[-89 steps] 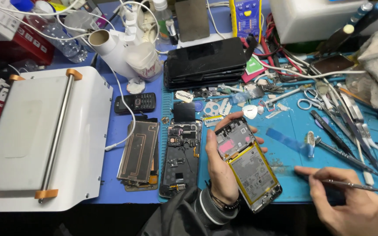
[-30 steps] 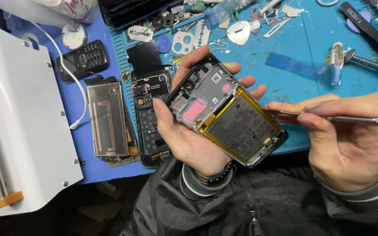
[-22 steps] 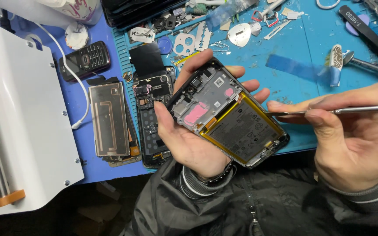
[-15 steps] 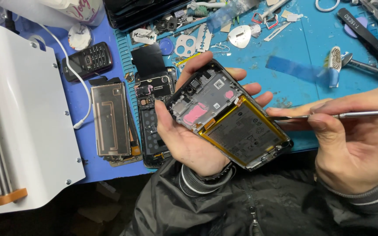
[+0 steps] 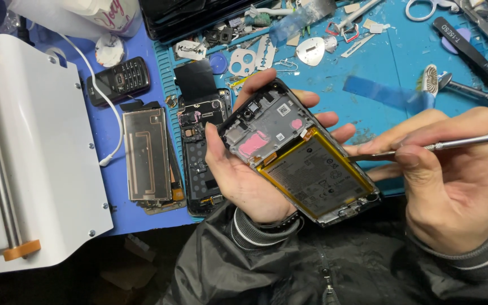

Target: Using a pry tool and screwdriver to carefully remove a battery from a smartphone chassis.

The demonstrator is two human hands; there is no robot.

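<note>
Left hand (image 5: 249, 181): we cup it palm up under an opened phone (image 5: 297, 152), thumb over the near edge, fingers curled around the far edge; grip closed on it. We see the phone's back cover off, a grey plate with pink patches at the end farther from us and a yellow-edged battery (image 5: 317, 178) at the nearer end.

Right hand (image 5: 453, 181): we pinch a thin metal tool (image 5: 441, 146) between thumb and forefinger, other fingers folded. We hold its flat tip at the phone's right edge, beside the battery; whether it touches, we cannot tell.

Just left of our left hand: a second opened phone (image 5: 201, 152) lying flat, then a brown-backed panel (image 5: 148, 155), both on a blue mat (image 5: 136, 214).

Farther left: a white machine (image 5: 29, 158) with orange clips.

Beyond the left hand: a small black keypad phone (image 5: 118, 81), a white cable (image 5: 105, 107) and loose small parts (image 5: 255, 53).

Beyond the right hand: a strip of blue tape (image 5: 385, 93) and black tweezers (image 5: 470, 48) on a teal mat (image 5: 402, 62).
</note>
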